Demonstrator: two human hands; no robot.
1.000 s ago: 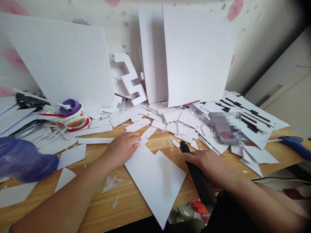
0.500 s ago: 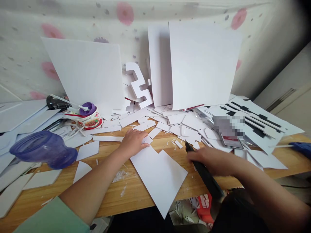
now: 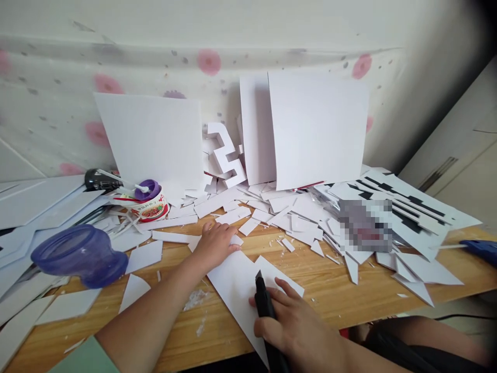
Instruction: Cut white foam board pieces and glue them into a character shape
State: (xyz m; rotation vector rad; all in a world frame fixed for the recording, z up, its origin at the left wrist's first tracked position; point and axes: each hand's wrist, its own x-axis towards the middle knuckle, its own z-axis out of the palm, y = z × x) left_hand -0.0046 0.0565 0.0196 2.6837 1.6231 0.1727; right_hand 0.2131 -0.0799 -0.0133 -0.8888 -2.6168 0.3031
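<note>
A white foam board sheet (image 3: pixel 233 282) with a notched upper edge lies on the wooden table, its near corner reaching past the front edge. My left hand (image 3: pixel 218 242) rests on the sheet's far left end, fingers bent and pressed down, with a small white strip by the fingertips. Over the middle of the sheet, my right hand (image 3: pixel 289 316) grips a black utility knife (image 3: pixel 264 305), its tip pointing away from me near the notch. Whether the blade touches the board I cannot tell.
White scraps (image 3: pixel 219 204) cover the back of the wooden table (image 3: pixel 330 305). A purple container (image 3: pixel 79 254) and a paper bowl (image 3: pixel 153 207) stand left. Large white boards (image 3: pixel 318 129) lean on the wall beside a white zigzag piece (image 3: pixel 227 158). A blue tool (image 3: pixel 479 252) lies far right.
My right hand has moved left with the knife, from beside the sheet to above it. My left hand stays on the board. The view has tilted up a little.
</note>
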